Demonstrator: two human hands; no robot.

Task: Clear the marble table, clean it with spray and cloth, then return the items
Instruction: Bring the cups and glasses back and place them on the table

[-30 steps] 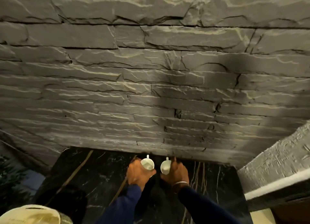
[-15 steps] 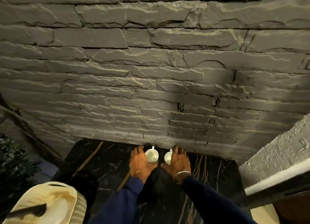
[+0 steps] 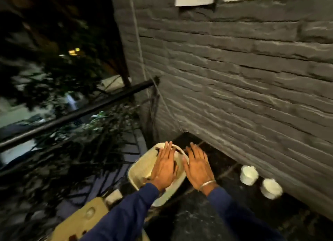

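Two white cups (image 3: 249,174) (image 3: 271,188) stand side by side on the black marble table (image 3: 225,213), close to the stone wall on the right. A cream basket (image 3: 144,166) with dark items inside sits at the table's left end. My left hand (image 3: 164,166) hovers over the basket, fingers spread, holding nothing. My right hand (image 3: 198,166), with a metal bangle at the wrist, is spread above the basket's right rim and the table edge, also holding nothing. The frame is blurred by motion.
A grey stone wall (image 3: 243,78) runs along the table's far side. A dark metal railing (image 3: 75,114) and plants (image 3: 81,150) lie to the left. A tan cardboard piece (image 3: 84,221) is at the bottom left.
Both hands let go of the two cups, which now stand by the wall. The view swung left, and both hands moved over the cream basket.
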